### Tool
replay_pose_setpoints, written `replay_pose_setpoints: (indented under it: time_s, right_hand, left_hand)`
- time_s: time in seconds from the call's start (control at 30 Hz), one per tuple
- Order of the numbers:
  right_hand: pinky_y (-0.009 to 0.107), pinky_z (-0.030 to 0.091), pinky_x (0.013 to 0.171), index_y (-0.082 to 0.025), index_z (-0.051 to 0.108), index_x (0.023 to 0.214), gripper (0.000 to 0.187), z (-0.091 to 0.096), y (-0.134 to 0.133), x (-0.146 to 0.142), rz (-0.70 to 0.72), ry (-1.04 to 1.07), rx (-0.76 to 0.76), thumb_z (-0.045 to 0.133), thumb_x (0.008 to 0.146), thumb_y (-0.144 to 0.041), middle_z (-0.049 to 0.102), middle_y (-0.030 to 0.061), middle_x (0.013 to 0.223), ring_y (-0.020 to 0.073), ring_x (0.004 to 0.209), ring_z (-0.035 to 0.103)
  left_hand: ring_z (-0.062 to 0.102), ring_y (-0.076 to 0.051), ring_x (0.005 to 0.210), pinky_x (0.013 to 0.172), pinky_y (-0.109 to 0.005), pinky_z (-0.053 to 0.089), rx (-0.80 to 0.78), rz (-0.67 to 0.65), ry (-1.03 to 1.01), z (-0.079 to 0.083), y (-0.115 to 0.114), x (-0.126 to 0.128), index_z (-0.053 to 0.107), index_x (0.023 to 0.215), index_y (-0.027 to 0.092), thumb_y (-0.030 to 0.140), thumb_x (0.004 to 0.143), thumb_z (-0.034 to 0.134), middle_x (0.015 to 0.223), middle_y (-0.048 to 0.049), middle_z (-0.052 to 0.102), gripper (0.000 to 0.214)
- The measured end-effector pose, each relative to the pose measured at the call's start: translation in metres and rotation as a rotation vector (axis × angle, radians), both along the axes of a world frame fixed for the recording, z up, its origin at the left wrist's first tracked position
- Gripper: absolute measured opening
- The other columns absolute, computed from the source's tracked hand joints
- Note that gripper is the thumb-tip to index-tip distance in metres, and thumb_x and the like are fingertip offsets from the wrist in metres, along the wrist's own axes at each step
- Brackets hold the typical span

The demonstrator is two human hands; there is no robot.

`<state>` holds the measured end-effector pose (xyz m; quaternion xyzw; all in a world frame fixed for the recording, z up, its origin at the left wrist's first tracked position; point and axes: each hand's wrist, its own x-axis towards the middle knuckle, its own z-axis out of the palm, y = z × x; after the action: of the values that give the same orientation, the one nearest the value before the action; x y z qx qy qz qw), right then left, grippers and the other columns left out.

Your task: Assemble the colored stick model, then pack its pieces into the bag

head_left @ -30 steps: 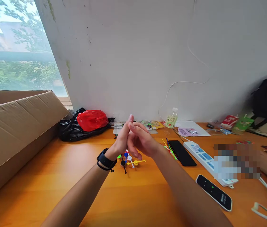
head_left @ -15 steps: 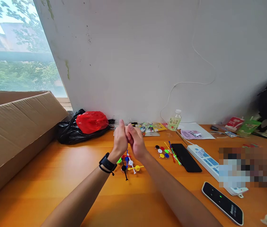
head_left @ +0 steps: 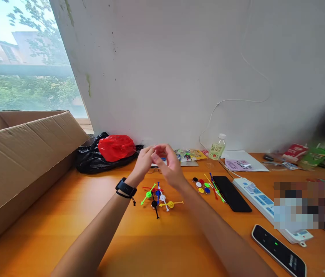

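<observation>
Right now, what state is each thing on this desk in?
left hand, raised, fingertips meeting the right's; grip blurred
right hand, raised, fingers loosely curled
stick-and-disc pieces, joined, lying below the hands
cardboard box, open
bottle, upright, capped
black phone, flat, screen dark
black device, green light on

Near tabletop lies bare; plastic sticks, phone and power strip clutter beyond, cardboard box left.
</observation>
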<state>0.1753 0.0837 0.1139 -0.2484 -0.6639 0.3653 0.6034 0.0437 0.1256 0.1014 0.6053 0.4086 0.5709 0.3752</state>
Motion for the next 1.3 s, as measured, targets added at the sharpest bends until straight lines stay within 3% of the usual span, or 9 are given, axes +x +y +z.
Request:
replay_pose_setpoints:
  time_s: [0.17,0.2,0.3,0.43,0.6,0.7,0.97,1.13,1.3]
  right_hand:
    - [0.03,0.047,0.088,-0.023,0.065,0.105,0.035,0.014,0.026,0.042,-0.212,-0.053,-0.015,0.066,0.098,-0.057,0.067,0.0042,0.105,0.0201,0.102,0.062]
    - [0.03,0.047,0.087,-0.022,0.065,0.103,0.035,0.016,0.03,0.05,-0.229,-0.058,-0.024,0.065,0.098,-0.058,0.067,0.0039,0.104,0.0199,0.101,0.062]
    - [0.03,0.047,0.085,-0.022,0.067,0.098,0.036,0.017,0.037,0.067,-0.238,-0.091,-0.061,0.065,0.098,-0.058,0.069,0.0033,0.101,0.02,0.099,0.063]
    - [0.03,0.048,0.081,-0.022,0.07,0.095,0.036,0.014,0.04,0.076,-0.182,-0.208,-0.134,0.068,0.096,-0.057,0.072,0.0036,0.1,0.0216,0.1,0.065]
    - [0.031,0.05,0.081,-0.021,0.072,0.098,0.034,0.013,0.04,0.076,-0.154,-0.255,-0.136,0.073,0.093,-0.055,0.072,0.0038,0.097,0.0215,0.098,0.066]
    - [0.033,0.052,0.085,-0.021,0.072,0.101,0.032,0.016,0.039,0.077,-0.181,-0.253,-0.091,0.074,0.092,-0.052,0.072,0.005,0.101,0.022,0.099,0.066]
    - [0.041,0.052,0.1,-0.029,0.069,0.129,0.052,0.044,0.012,0.094,-0.246,-0.413,0.101,0.085,0.085,-0.049,0.066,0.008,0.137,0.0284,0.124,0.061]
    - [0.028,0.05,0.06,-0.021,0.08,0.095,0.021,0.058,-0.013,0.104,0.151,-0.781,-0.054,0.078,0.091,-0.041,0.074,0.0036,0.08,0.0195,0.072,0.066]
    - [0.025,0.042,0.053,-0.019,0.079,0.086,0.019,0.065,-0.029,0.101,0.181,-0.776,-0.06,0.077,0.092,-0.037,0.069,0.0016,0.072,0.0162,0.065,0.061]
  left_hand:
    - [0.053,-0.04,0.125,0.107,-0.051,0.044,0.102,0.168,0.418,-0.022,0.03,-0.039,0.077,0.078,0.019,0.021,0.072,0.078,0.15,-0.0129,0.06,0.006]
    - [0.053,-0.041,0.125,0.105,-0.054,0.045,0.151,0.215,0.719,-0.031,0.035,-0.045,0.077,0.079,0.021,0.02,0.071,0.075,0.158,-0.01,0.055,0.009]
    - [0.05,-0.048,0.125,0.102,-0.061,0.042,0.164,0.247,0.886,-0.054,0.045,-0.056,0.078,0.081,0.02,0.011,0.064,0.074,0.159,-0.0109,0.056,0.019]
    - [0.049,-0.047,0.125,0.101,-0.066,0.039,0.179,0.309,0.891,-0.063,0.05,-0.066,0.079,0.102,0.021,0.02,0.076,0.07,0.141,-0.0167,0.069,0.027]
    - [0.051,-0.042,0.13,0.108,-0.062,0.041,0.27,0.383,0.784,-0.032,0.05,-0.078,0.079,0.101,0.021,0.025,0.09,0.061,0.119,-0.0153,0.078,0.021]
    - [0.07,-0.029,0.106,0.098,-0.044,0.055,0.314,0.315,0.711,-0.001,0.04,-0.078,0.08,0.098,0.02,0.029,0.093,0.062,0.106,-0.0108,0.081,0.02]
    - [0.079,-0.023,0.085,0.077,-0.032,0.065,0.231,-0.296,0.432,0.066,-0.031,-0.06,0.081,0.102,0.019,0.028,0.086,0.078,0.095,-0.0093,0.083,0.018]
    - [0.08,-0.024,0.083,0.073,-0.032,0.067,0.185,-0.385,0.366,0.085,-0.064,-0.059,0.077,0.122,0.022,0.024,0.08,0.083,0.084,-0.0067,0.081,0.042]
    - [0.077,-0.023,0.082,0.071,-0.028,0.065,0.128,-0.363,0.387,0.095,-0.075,-0.058,0.083,0.105,0.021,0.027,0.079,0.085,0.09,-0.0084,0.081,0.026]
